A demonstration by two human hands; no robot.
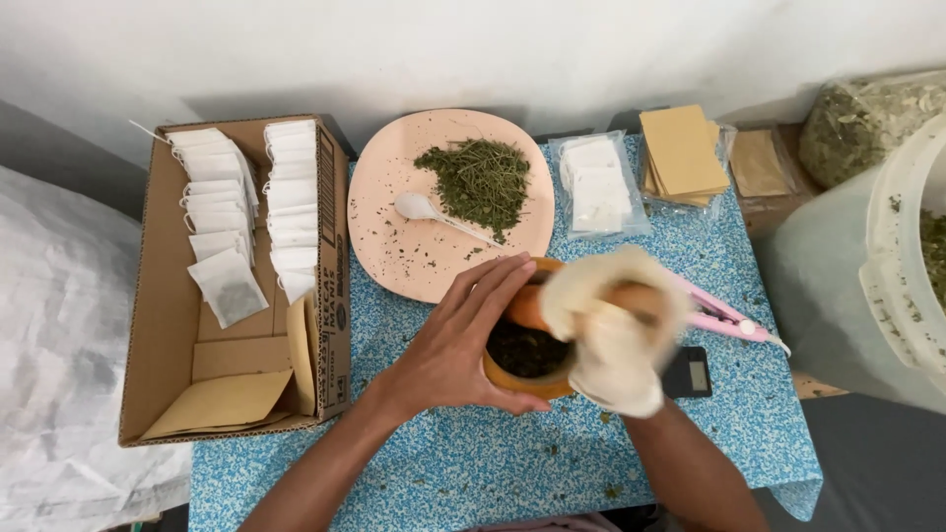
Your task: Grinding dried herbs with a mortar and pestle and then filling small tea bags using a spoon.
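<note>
Two forearms rise from the bottom edge over a blue speckled table. The bare left hand wraps around the side of a wooden mortar holding dark crushed herbs. The gloved right hand, blurred, is clamped on a wooden pestle angled into the bowl. Beyond sits a pink plate with dried green herbs and a white spoon. On the left, a cardboard box holds rows of white tea bags and tan envelopes. Behind the mortar lie a clear packet of white bags and a stack of tan envelopes in clear wrap. A pink sealer lies just right of the glove.
</note>
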